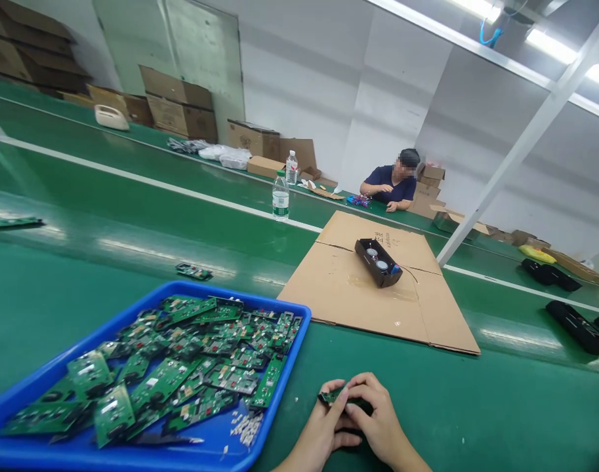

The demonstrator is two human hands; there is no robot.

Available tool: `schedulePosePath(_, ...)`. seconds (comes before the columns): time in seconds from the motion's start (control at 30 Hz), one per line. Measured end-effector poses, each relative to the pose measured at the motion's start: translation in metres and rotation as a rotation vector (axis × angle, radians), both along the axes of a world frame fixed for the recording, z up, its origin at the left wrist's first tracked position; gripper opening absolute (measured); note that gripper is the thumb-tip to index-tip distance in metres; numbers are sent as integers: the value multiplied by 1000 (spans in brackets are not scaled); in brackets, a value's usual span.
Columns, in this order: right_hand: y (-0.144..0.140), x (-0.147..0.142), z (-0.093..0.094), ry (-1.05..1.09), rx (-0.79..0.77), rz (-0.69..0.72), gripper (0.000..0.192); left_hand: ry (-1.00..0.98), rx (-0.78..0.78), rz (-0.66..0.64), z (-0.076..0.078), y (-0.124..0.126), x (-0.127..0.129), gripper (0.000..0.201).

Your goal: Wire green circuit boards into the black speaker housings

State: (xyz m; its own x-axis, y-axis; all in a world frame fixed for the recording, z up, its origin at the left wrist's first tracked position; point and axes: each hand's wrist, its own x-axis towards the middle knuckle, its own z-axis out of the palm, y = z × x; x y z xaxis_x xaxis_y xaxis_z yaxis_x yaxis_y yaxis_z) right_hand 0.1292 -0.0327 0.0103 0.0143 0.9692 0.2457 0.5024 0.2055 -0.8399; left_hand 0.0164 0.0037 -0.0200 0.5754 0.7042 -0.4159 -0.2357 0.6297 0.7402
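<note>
Taking the blue tray (215, 429) as our landmark, we have both hands just beyond its right side, close together over the green bench (456, 406); our left hand (323, 419) is curled nearly closed, thumb and fingers pinching a small circuit board (329, 396); our right hand (380, 413) is half curled against it, thumb and fingertips bent inward, though we cannot tell whether it grips the board or only steadies it, since the fingers hide most of it; inside the tray we see many green boards (168, 383) heaped at odd angles, with small white pieces (247, 429) scattered in its near right corner; one loose board (194, 271) lies just behind the tray's far rim; behind and right of the tray a cardboard sheet (323, 282) lies flat, bearing an open black box (388, 280) with two round parts; a labelled bottle (280, 203) stands upright well behind the tray; farther off, right of the tray, a co-worker (395, 187) sits bent over the far bench.
</note>
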Motion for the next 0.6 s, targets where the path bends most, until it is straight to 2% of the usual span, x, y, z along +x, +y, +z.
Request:
schedulePosePath(0.07, 7, 7, 7, -83, -11, 78, 28, -47, -43, 17, 1, 3, 1, 72)
schedulePosePath(0.13, 29, 23, 18, -283, -28, 75, 27, -72, -38, -1, 0, 4, 2, 68)
schedulePosePath(0.2, 63, 45, 33, -630, -78, -84, 25, -89, -10, -27, -1, 4, 4, 66)
schedulePosePath(0.33, 141, 93, 67, -854, -133, -275, 51, -123, 41, -94, -6, 2, 10, 69)
schedulePosePath(0.4, 165, 107, 80, -948, -187, -336, 55, -129, 72, -115, -9, 3, 13, 74)
schedulePosePath(0.5, 179, 106, 87, -1083, -273, -411, 44, -127, 131, -119, -12, 4, 15, 76)
schedulePosePath(0.6, 176, 80, 82, -1200, -316, -452, 27, -115, 197, -154, -13, 4, 15, 67)
